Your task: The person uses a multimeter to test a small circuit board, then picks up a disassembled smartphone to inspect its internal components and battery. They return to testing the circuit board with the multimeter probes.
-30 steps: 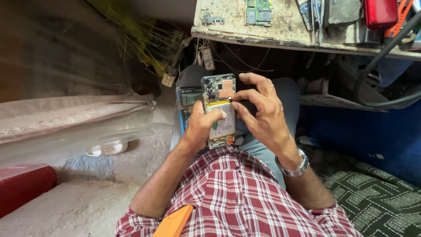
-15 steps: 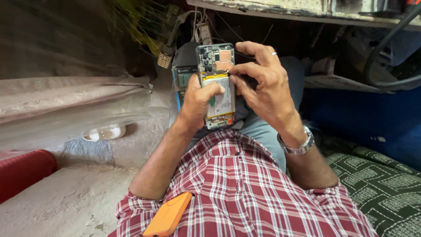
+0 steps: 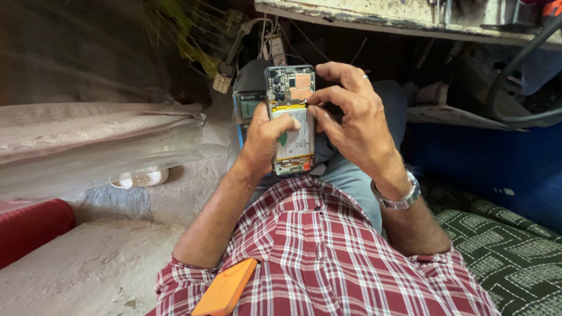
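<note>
An opened smartphone (image 3: 291, 88) with its back cover off shows a circuit board at the top and a white battery below. My left hand (image 3: 264, 140) grips its left edge, thumb lying across the battery. My right hand (image 3: 351, 120) wraps the right side, and its fingertips pinch a small part at the board just above the battery. Both hands hold the phone over my lap, above my grey trousers (image 3: 345, 175) and red plaid shirt (image 3: 328, 257).
An orange flat case (image 3: 225, 288) sticks out of my shirt pocket. A small keypad phone (image 3: 222, 83) and cables hang under the workbench edge (image 3: 374, 23). Clear plastic sheet (image 3: 99, 155) and a red object (image 3: 29, 225) lie left; patterned green cushion (image 3: 509, 257) right.
The view has tilted down a little, so the workbench top has left the picture. Both hands keep holding the phone; my right fingers have shifted toward the board.
</note>
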